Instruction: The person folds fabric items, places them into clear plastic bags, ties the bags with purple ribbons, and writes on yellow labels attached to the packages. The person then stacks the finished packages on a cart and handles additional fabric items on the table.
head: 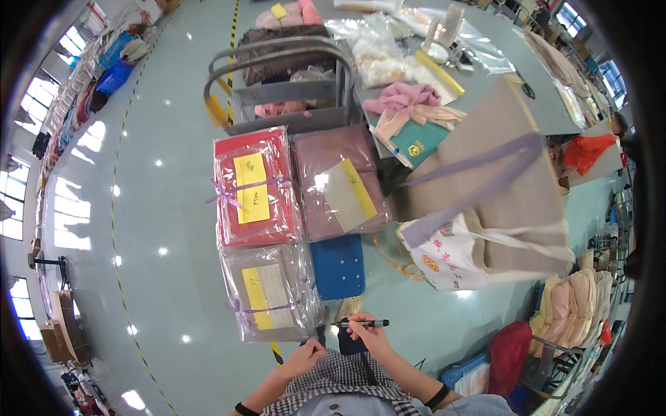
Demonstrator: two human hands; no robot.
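In my right hand (364, 332) is a black marker pen (373, 323), held level above my apron. My left hand (308, 356) is near the lower edge of a plastic-wrapped grey stack (283, 325), fingers curled; whether it touches the stack or grips anything is unclear. That stack bears a yellow-edged paper (253, 288) and a purple ribbon. Beyond it lies a wrapped red stack (226, 229) with yellow notes (251, 177) and a ribbon bow. Beside that is a wrapped mauve stack (325, 148) with a yellow-edged paper (346, 197) on top.
A metal cart handle (343, 88) rises behind the stacks. A blue stool (339, 265) stands below the mauve stack. To the right are a tabletop (494, 156) and a white printed bag (447, 260) with a purple strap. Pink cloth (406, 96) and a green folder (419, 140) lie farther back.
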